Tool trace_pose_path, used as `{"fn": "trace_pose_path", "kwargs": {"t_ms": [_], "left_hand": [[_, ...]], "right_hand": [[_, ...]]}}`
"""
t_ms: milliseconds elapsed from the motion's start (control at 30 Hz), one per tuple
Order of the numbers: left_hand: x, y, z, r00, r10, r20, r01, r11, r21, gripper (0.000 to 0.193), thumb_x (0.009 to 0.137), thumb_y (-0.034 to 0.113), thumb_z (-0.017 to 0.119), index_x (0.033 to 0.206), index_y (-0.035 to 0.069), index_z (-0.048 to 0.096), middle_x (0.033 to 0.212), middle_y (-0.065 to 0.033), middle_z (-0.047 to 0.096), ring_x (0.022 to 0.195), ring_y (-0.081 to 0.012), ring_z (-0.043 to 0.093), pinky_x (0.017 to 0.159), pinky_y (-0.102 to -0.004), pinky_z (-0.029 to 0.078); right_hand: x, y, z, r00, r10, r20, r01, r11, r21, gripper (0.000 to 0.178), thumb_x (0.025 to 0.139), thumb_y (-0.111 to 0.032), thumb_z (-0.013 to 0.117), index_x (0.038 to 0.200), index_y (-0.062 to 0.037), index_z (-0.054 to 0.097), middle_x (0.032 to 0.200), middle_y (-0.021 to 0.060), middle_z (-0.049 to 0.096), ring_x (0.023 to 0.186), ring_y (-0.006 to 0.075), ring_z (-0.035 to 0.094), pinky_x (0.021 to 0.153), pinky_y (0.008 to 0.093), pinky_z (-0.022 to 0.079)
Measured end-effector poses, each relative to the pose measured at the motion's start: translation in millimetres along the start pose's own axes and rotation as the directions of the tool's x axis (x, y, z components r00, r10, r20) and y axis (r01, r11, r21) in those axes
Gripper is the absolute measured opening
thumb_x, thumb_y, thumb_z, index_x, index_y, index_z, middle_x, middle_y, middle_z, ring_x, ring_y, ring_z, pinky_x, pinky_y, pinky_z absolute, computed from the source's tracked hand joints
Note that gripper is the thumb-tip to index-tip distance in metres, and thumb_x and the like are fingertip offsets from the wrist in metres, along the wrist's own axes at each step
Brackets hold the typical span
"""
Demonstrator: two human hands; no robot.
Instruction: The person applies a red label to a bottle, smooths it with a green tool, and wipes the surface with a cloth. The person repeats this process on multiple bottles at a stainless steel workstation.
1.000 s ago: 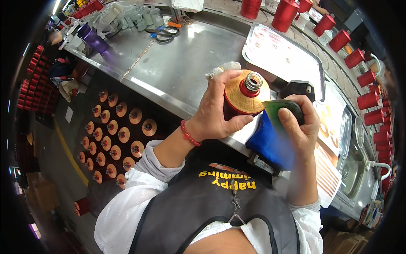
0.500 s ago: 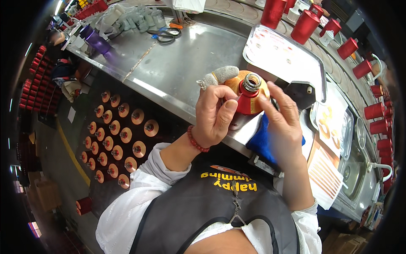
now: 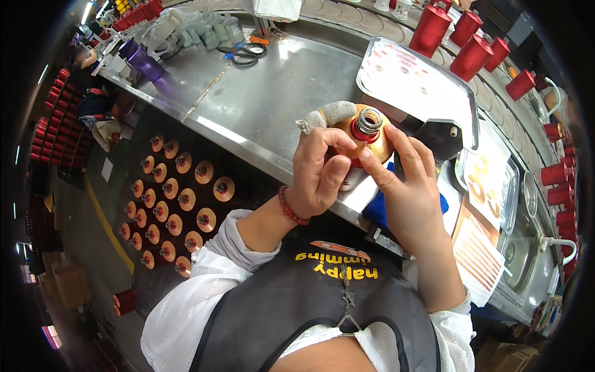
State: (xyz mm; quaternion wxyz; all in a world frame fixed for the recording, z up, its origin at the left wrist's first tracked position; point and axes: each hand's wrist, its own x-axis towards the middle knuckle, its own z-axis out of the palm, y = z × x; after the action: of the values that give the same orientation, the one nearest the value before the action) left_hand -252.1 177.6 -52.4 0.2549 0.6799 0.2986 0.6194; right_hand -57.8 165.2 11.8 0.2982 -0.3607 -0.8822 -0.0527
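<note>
A bottle (image 3: pixel 381 147) with a gold shoulder, a red collar and a bare threaded glass mouth stands upright in front of me. My left hand (image 3: pixel 317 166) curls round its left side, the index fingertip pressed near the collar and the thumb bent below. A grey knitted sleeve (image 3: pixel 338 113) with a yellow band covers one left finger, lying along the far side of the shoulder. On the right side, my right hand (image 3: pixel 406 186) grips the shoulder, its thumb tip meeting my left fingertip at the front. The bottle's lower body is mostly hidden.
A blue cloth (image 3: pixel 379 211) lies by the bench edge. Beyond the bottle is a white-lined tray (image 3: pixel 412 77); scissors (image 3: pixel 245 54) rest farther left. Red bottles (image 3: pixel 432 31) line the curved conveyor. Several gold-shouldered bottles (image 3: pixel 186 198) stand low on the left. Paper with brown strips (image 3: pixel 476 263) lies right.
My right hand has shifted left, and its thumb now presses the bottle's front by the collar. The left index fingertip has come to the same spot. Red bottles on the conveyor have moved along.
</note>
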Motion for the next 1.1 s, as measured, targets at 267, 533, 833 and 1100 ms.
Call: {"fn": "trace_pose_path", "kwargs": {"t_ms": [267,533,833,1100], "left_hand": [[12,6,-3,0.982,0.186,0.025,-0.187,0.972,0.139,0.03,0.103,0.031,0.057,0.106,0.005,0.071,0.133,-0.0222,0.056,0.129,-0.037,0.049,0.113,-0.0469,0.034],[11,4,6,0.979,-0.202,-0.009,0.184,0.908,-0.377,0.045,0.1,0.016,0.06,0.138,-0.001,0.043,0.132,-0.0147,0.054,0.12,-0.0191,0.055,0.107,-0.0341,0.043],[0,-3,7,0.984,0.103,-0.143,-0.085,0.988,0.13,0.045,0.098,0.023,0.062,0.134,0.001,0.045,0.129,-0.017,0.055,0.129,-0.0299,0.048,0.116,-0.0518,0.029],[-3,-1,6,0.862,0.488,0.137,-0.465,0.656,0.594,0.03,0.083,0.017,0.071,0.112,0.023,0.068,0.128,-0.0061,0.058,0.132,-0.0303,0.046,0.122,-0.0625,0.01]], "right_hand": [[-18,22,23,0.981,0.128,-0.143,-0.098,0.975,0.2,0.062,0.076,0.021,0.054,0.134,0.0006,0.06,0.136,0.0211,0.059,0.119,0.0394,0.057,0.101,0.0444,0.048],[-16,19,25,0.977,0.11,-0.185,-0.069,0.974,0.214,0.061,0.075,0.021,0.055,0.131,0.0008,0.063,0.127,0.0199,0.064,0.115,0.0392,0.059,0.1,0.0444,0.049],[-17,19,24,0.979,0.106,-0.175,-0.066,0.973,0.221,0.061,0.073,0.02,0.057,0.131,0.0007,0.063,0.122,0.0189,0.064,0.112,0.0382,0.059,0.098,0.0442,0.049],[-13,23,18,0.983,0.09,-0.158,-0.046,0.963,0.267,0.057,0.074,0.019,0.058,0.129,0.002,0.063,0.121,0.0213,0.065,0.109,0.0389,0.063,0.094,0.043,0.052]]}}
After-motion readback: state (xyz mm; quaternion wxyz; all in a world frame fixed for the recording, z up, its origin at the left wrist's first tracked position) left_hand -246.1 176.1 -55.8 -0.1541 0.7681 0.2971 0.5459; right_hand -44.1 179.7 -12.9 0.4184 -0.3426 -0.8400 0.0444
